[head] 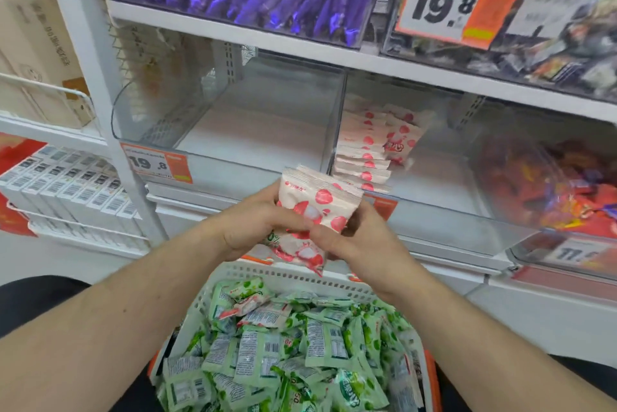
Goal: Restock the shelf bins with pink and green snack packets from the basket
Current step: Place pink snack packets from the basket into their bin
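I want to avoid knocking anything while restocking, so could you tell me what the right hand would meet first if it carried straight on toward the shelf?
The right hand, holding the pink packet stack, would probably first meet the clear bin's front lip, near the pink packets already stacked inside; depth is unclear.

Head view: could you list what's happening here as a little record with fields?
left hand: grips pink packets
right hand: grips the same pink packets
basket: below the hands, holds mostly green packets
left bin: clear, no packets seen inside
middle bin: pink stack at its left side
price tag: reads 19.8
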A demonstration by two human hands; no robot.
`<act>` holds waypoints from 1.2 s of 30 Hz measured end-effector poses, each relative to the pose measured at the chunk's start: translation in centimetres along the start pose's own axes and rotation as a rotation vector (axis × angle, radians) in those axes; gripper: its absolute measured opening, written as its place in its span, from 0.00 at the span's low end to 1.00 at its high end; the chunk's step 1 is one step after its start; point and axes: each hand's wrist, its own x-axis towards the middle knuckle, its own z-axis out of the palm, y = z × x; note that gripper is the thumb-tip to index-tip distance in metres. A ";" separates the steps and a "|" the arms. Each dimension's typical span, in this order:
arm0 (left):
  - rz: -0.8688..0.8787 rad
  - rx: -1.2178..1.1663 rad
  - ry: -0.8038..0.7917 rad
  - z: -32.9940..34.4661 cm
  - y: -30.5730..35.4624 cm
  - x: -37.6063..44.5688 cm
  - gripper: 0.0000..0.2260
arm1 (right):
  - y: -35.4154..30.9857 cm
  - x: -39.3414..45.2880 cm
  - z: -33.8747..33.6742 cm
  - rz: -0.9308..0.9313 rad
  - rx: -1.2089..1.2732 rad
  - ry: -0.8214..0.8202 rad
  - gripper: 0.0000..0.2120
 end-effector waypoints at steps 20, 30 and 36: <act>0.181 1.321 0.595 4.9 4.6 14.8 0.22 | -0.3 12.3 -18.5 0.266 0.025 0.423 0.13; 0.218 1.302 0.640 4.9 4.0 14.7 0.22 | 2.7 18.3 -18.1 0.265 -0.372 0.455 0.38; 0.238 1.284 0.637 4.8 3.9 14.8 0.21 | 2.3 19.5 -17.3 0.304 -0.278 0.419 0.16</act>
